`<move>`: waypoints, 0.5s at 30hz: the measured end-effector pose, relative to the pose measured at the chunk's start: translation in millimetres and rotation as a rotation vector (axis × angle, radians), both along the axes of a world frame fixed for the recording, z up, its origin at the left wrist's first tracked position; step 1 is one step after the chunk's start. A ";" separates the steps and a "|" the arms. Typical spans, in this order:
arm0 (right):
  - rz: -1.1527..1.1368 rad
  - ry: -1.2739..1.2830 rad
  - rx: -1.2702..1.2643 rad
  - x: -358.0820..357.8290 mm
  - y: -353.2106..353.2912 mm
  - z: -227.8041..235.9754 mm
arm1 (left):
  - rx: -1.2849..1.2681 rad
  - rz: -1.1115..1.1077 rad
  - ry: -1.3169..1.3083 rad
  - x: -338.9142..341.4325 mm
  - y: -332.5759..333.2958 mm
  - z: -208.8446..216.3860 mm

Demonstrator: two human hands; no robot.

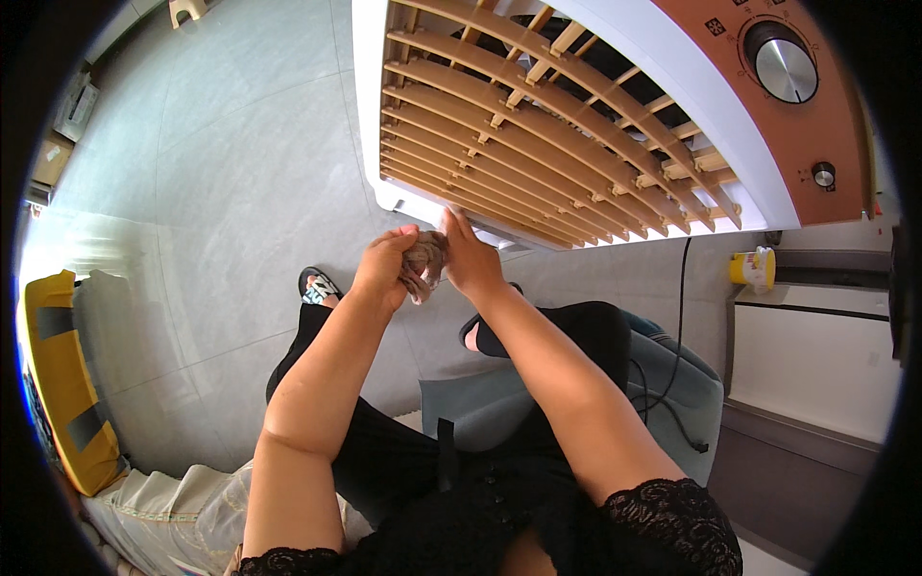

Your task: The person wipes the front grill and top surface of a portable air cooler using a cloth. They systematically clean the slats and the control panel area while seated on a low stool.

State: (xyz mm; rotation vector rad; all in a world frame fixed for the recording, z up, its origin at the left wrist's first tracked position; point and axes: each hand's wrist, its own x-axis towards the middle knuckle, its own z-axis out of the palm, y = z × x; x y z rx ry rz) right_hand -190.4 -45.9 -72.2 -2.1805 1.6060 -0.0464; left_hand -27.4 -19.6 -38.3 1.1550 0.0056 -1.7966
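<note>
A crumpled beige-grey cloth (424, 259) is bunched between my two hands in the middle of the view. My left hand (382, 265) grips its left side, thumb on top. Against its right side is my right hand (471, 257), fingers pressed together and partly hidden behind the cloth. Just beyond my hands stands a white appliance that looks like a fan or air cooler, with tan slats (538, 144) across its front. Its lower white edge is close to my right fingertips; whether they touch it I cannot tell. A copper-coloured panel (691, 38) carries a large silver knob (785, 69) and a small knob (823, 174).
A black cord (680, 317) hangs down to a teal-grey seat (687, 403) at my right. On the far right are a yellow tub (752, 269) and a white-fronted cabinet (807, 350). A yellow and grey padded thing (67, 374) stands at the left, on grey tiled floor (240, 125).
</note>
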 end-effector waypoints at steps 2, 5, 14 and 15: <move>0.009 0.043 -0.012 18.3 -17.2 -5.0 | -0.001 0.062 0.021 3.8 -1.2 4.4; 0.085 0.037 -0.155 -1.0 -4.5 -20.5 | -0.056 0.056 0.052 11.8 -1.2 -9.1; 0.148 0.038 -0.098 35.6 -11.0 -0.5 | -0.039 0.126 0.026 15.5 -1.2 -4.5; 0.144 0.083 -0.071 39.8 -20.7 0.3 | -0.027 0.136 0.028 16.3 -0.8 0.7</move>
